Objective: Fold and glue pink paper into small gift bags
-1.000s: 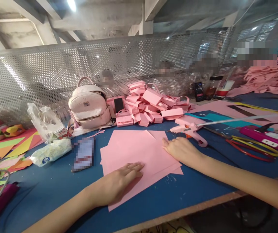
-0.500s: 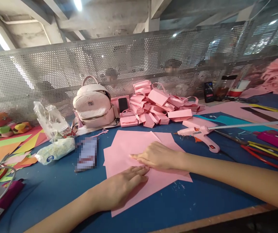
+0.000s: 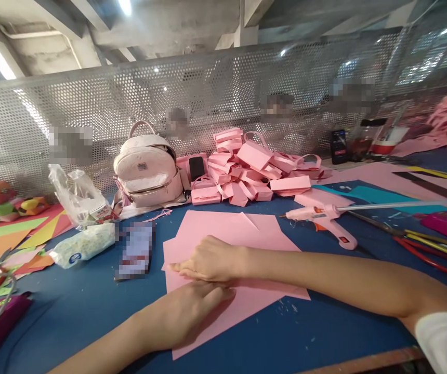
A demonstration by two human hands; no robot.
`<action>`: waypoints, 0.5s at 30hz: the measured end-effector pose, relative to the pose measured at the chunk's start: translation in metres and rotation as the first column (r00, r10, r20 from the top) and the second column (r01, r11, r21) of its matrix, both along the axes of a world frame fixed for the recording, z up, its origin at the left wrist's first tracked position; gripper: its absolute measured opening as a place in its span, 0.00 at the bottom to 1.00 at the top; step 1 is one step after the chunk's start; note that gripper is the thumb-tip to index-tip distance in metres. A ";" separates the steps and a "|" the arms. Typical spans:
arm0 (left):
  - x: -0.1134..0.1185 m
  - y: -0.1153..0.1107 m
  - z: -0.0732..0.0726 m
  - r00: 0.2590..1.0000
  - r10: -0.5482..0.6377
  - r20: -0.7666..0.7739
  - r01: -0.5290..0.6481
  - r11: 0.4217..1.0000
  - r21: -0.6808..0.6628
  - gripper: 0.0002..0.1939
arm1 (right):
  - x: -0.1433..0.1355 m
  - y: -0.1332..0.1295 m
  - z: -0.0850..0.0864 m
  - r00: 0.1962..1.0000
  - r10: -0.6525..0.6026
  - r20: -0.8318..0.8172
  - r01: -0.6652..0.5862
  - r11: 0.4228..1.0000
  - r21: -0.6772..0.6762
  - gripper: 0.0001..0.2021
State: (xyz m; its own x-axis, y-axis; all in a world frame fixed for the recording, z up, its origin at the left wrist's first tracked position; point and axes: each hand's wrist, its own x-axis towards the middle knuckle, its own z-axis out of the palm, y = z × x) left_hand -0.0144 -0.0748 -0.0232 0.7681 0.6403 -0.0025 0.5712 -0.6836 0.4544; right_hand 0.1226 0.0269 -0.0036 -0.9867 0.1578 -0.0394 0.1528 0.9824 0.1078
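Overlapping sheets of pink paper (image 3: 247,311) lie on the blue table in front of me. My left hand (image 3: 184,314) rests flat on the lower left of the paper, its fingers partly under my other hand. My right hand (image 3: 211,259) is closed with the index finger pointing left, pressing on the paper near its left edge. Nothing shows inside either hand. A thin pink strip (image 3: 250,221) lies at the top of the sheets. To the right of the paper rests a pink glue gun (image 3: 325,218).
Behind the paper are a pale backpack (image 3: 147,169) and a pile of folded pink pieces (image 3: 242,166). At left lie a tissue pack (image 3: 85,245) and a blurred phone-like object (image 3: 135,249). Scissors (image 3: 434,249) with red handles are at right. People sit beyond the perforated screen (image 3: 215,88).
My right hand has slid left across the paper, and its forearm now reaches further over the sheets. My left hand has shifted slightly down and left. The view has moved a little.
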 end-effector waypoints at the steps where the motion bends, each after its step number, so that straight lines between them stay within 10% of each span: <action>1: 0.000 0.000 0.000 1.000 -0.002 0.006 0.002 1.000 -0.005 0.26 | -0.001 -0.001 0.001 1.000 -0.002 0.001 0.002 1.000 -0.002 0.21; 15: 0.002 0.002 0.004 0.998 -0.068 0.013 0.067 0.997 0.034 0.27 | 0.084 0.009 -0.005 0.974 -0.212 -0.078 0.218 0.973 0.072 0.20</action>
